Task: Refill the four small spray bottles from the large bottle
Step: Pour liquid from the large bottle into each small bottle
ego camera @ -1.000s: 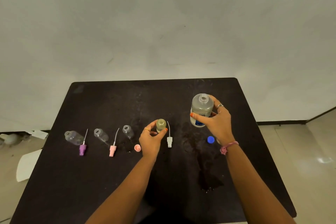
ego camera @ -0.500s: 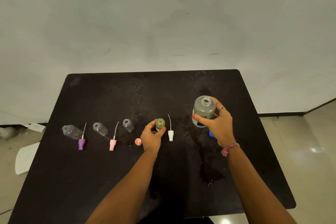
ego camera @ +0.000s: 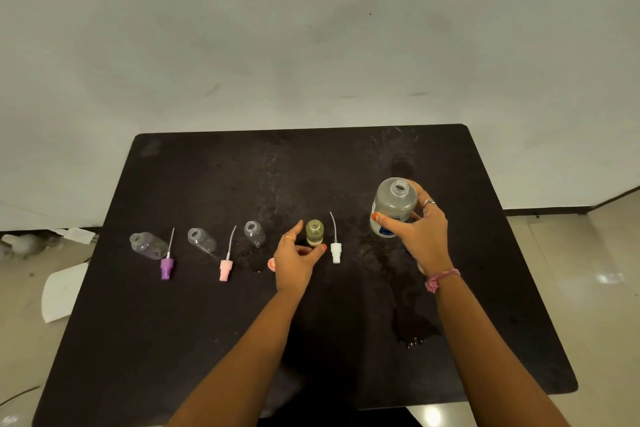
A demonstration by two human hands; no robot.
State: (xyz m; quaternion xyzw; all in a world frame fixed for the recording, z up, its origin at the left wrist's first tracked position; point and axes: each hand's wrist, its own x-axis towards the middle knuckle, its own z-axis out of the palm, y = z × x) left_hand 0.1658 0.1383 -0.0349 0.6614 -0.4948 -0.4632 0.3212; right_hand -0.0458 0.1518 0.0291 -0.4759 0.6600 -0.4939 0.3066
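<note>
My right hand (ego camera: pixel 424 236) grips the large clear bottle (ego camera: pixel 394 204), which stands upright and uncapped at the right of the black table (ego camera: pixel 173 340). A small yellowish bottle (ego camera: pixel 314 232) holding liquid stands uncapped at the middle. My left hand (ego camera: pixel 294 262) is just in front of it, index finger spread away from it and thumb at its base. Three clear small bottles (ego camera: pixel 147 245) (ego camera: pixel 202 240) (ego camera: pixel 255 233) sit uncapped in a row to the left.
Spray heads with dip tubes lie on the table: purple (ego camera: pixel 166 267), pink (ego camera: pixel 225 269) and white (ego camera: pixel 335 251). A peach cap (ego camera: pixel 271 264) peeks out behind my left hand. Spilled liquid (ego camera: pixel 415 326) wets the table at the front right. White paper (ego camera: pixel 62 291) lies on the floor.
My left hand's fingers have spread off the yellowish bottle, which now stands alone. My right hand carried the large bottle slightly right. The blue cap is now hidden behind that hand.
</note>
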